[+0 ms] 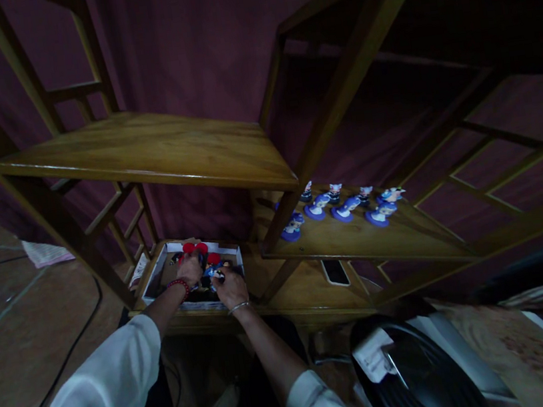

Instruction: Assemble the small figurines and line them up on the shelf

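My left hand (190, 269), with a red beaded bracelet, reaches into a shallow white box (151, 289) on the low shelf. Its fingers are bent down over a red-topped figurine (195, 248), and the fingertips are partly hidden. Beside it, at the box's right side, my right hand (231, 288) wears a silver bangle. Thumb and fingers are closed on a small blue-and-white figurine (215, 273). Other dark and red figurines lie between the two hands, too small and dim to tell apart.
Several figurines on purple bases (343, 211) stand on the raised shelf to the right. Below them lies a phone (336, 272). An upper wooden shelf (152, 146) overhangs the box. A black coiled hose or cable (416, 372) sits at the lower right.
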A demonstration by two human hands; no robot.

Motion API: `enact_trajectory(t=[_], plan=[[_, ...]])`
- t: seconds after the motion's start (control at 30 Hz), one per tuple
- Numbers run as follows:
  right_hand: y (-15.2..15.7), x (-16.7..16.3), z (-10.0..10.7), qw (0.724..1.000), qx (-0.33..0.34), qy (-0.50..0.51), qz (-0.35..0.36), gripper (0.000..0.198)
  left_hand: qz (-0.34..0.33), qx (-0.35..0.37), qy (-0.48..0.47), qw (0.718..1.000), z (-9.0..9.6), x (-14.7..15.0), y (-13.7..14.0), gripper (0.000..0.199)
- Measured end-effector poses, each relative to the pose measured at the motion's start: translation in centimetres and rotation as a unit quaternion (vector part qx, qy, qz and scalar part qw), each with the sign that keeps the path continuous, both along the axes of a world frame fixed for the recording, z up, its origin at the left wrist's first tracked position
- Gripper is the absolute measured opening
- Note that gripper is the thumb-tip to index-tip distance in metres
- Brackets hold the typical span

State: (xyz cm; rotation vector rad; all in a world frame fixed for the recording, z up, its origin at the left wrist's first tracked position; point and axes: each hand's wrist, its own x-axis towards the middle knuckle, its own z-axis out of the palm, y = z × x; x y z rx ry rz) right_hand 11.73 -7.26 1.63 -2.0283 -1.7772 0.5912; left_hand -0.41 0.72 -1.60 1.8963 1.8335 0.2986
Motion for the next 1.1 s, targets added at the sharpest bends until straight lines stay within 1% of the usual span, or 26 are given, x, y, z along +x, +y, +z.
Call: enact_trajectory(t=[0.17,0.27,0.37,0.43,0.5,0.57,0.73,0.87,0.97,1.03,1.1], plan=[[0.0,0.0,0.1,1.0,-0.001,0.007,-0.005,0.028,0.015,-0.01,-0.097,0.995,0.0,-0.7,0.4,0.046],[0.0,0.0,0.2,1.0,-0.003,0.013,-0.013,0.027,0.031,-0.031,-0.198,0.979,0.5,-0.7,-0.1,0.045],[0.0,0.1,0.2,1.0,-0.002,0.019,-0.017,0.026,0.052,-0.066,-0.319,0.944,1.3,-0.3,-1.0,0.045],[0.0,0.1,0.1,0.999,0.003,0.027,-0.017,0.026,0.067,-0.089,-0.41,0.905,1.7,-0.1,-1.6,0.045],[0.0,0.2,0.0,0.999,0.011,0.039,-0.018,0.025,0.08,-0.107,-0.47,0.873,2.0,0.0,-2.2,0.044],[0.0,0.2,-0.1,0.998,0.017,0.052,-0.018,0.025,0.091,-0.117,-0.495,0.856,2.2,-0.1,-2.8,0.043],[0.3,0.4,-0.6,0.995,0.033,0.096,-0.018,0.025,0.119,-0.13,-0.521,0.835,2.8,-0.7,-3.8,0.044],[0.7,0.6,-0.8,0.991,0.02,0.125,-0.036,0.026,0.133,-0.145,-0.538,0.82,3.4,-1.0,-4.5,0.047],[0.9,0.9,-1.2,0.986,0.023,0.161,-0.048,0.027,0.139,-0.152,-0.552,0.808,3.8,-0.8,-5.1,0.044],[1.0,1.0,-1.5,0.982,0.03,0.18,-0.048,0.028,0.137,-0.153,-0.563,0.8,4.1,-0.6,-5.5,0.043],[1.0,1.2,-1.8,0.983,0.052,0.173,-0.042,0.029,0.143,-0.159,-0.575,0.79,4.3,-0.3,-6.0,0.042]])
